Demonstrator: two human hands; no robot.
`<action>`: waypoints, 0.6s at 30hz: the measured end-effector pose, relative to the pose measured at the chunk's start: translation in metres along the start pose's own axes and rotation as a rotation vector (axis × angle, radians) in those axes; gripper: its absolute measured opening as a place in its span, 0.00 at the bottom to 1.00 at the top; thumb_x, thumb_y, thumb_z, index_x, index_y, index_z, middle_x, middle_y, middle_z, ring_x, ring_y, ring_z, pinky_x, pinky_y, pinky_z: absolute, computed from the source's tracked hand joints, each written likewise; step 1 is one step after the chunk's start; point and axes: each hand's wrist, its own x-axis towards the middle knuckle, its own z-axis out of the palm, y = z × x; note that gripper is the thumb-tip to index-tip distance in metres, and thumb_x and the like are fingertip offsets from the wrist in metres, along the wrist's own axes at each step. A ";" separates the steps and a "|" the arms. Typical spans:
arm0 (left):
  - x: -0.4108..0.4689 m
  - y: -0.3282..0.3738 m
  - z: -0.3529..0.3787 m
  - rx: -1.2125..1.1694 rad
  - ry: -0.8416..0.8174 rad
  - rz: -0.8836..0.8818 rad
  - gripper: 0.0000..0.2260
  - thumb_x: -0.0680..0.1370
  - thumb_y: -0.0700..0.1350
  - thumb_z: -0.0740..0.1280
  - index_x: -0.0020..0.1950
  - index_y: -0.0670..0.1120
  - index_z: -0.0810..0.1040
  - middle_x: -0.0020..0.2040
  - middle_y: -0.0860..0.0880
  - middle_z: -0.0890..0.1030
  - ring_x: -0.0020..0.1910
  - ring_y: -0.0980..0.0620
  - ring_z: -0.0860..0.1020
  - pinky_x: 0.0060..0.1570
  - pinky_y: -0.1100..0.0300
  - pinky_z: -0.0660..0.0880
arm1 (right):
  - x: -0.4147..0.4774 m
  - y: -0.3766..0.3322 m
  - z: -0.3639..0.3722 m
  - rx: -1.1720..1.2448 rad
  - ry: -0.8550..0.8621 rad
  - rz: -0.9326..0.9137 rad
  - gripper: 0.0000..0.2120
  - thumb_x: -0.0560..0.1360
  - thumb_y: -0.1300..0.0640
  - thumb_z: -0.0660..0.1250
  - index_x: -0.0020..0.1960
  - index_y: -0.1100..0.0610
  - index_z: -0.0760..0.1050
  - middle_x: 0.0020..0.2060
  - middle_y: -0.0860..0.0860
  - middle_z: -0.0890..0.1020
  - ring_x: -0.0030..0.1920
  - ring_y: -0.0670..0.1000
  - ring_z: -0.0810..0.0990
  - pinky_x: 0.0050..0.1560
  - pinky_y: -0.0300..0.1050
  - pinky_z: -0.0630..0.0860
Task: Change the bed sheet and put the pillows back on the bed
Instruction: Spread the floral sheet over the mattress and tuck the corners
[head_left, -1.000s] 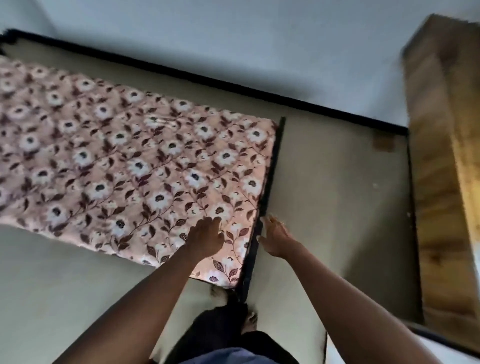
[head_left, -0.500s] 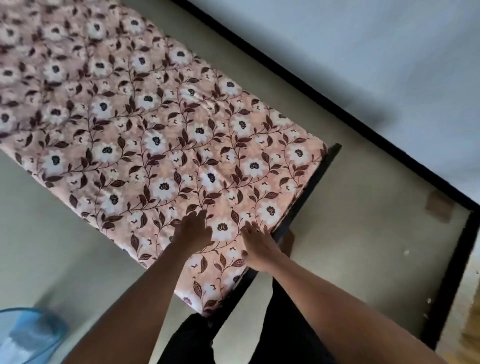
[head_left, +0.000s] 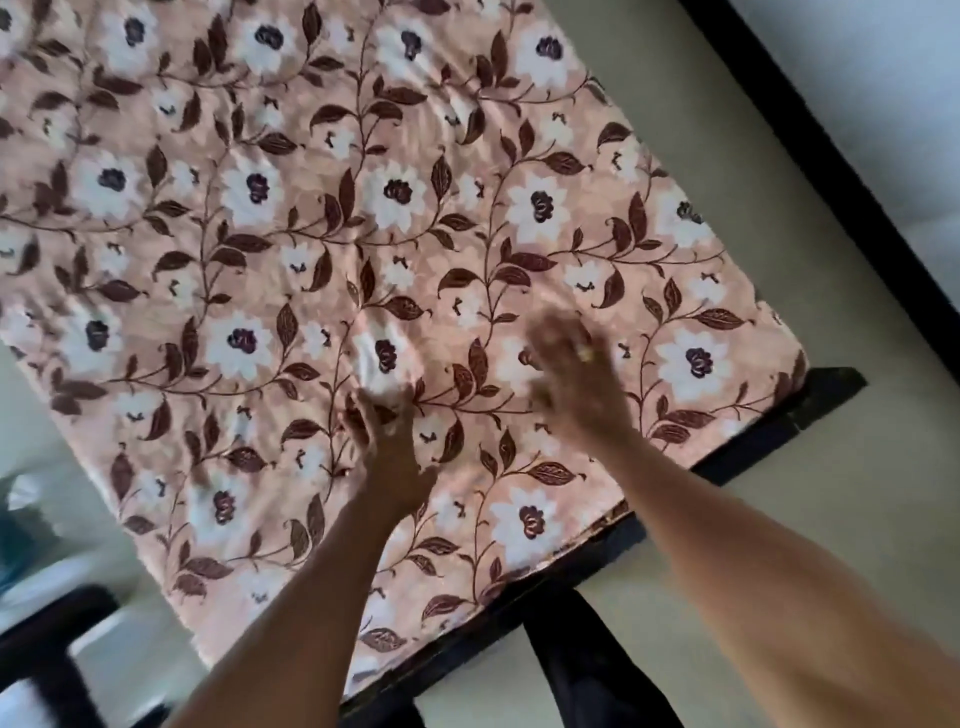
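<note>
A pink bed sheet (head_left: 322, 218) with white flowers and dark brown leaves covers the mattress and fills most of the view. Both my hands lie on it near its foot end, blurred by motion. My left hand (head_left: 387, 441) rests flat on the sheet with its fingers spread. A little farther up and to the right, my right hand (head_left: 574, 371) is also flat on the sheet, a ring on one finger. No pillow is in view.
The black bed frame (head_left: 769, 436) runs along the foot edge of the mattress. Beige floor (head_left: 779, 545) lies to the right, bordered by a black skirting (head_left: 831, 156) under a pale wall. A dark object (head_left: 47, 639) and something bluish stand at the lower left.
The view has closed in on the bed. Both hands have slid farther up the sheet from its foot edge, and the right hand has come off the frame edge onto the sheet.
</note>
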 end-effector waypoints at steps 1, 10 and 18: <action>-0.002 0.001 -0.005 -0.008 -0.014 -0.046 0.53 0.73 0.60 0.72 0.82 0.54 0.36 0.79 0.30 0.35 0.76 0.28 0.31 0.76 0.31 0.47 | 0.002 0.010 -0.005 0.024 -0.010 0.171 0.37 0.82 0.37 0.54 0.84 0.50 0.45 0.84 0.54 0.47 0.82 0.60 0.49 0.77 0.66 0.57; -0.023 0.034 0.032 -0.021 0.026 -0.053 0.63 0.61 0.81 0.65 0.83 0.51 0.38 0.79 0.33 0.32 0.77 0.28 0.34 0.68 0.21 0.57 | 0.005 -0.013 -0.017 -0.026 -0.177 -0.481 0.41 0.79 0.38 0.62 0.84 0.45 0.44 0.84 0.53 0.43 0.83 0.62 0.48 0.79 0.68 0.49; -0.062 0.096 0.056 -0.179 0.027 -0.322 0.67 0.64 0.61 0.81 0.79 0.56 0.28 0.74 0.36 0.22 0.76 0.30 0.30 0.69 0.28 0.64 | 0.032 0.112 -0.048 -0.022 -0.072 0.460 0.43 0.76 0.27 0.40 0.84 0.51 0.42 0.83 0.58 0.48 0.81 0.65 0.52 0.75 0.76 0.52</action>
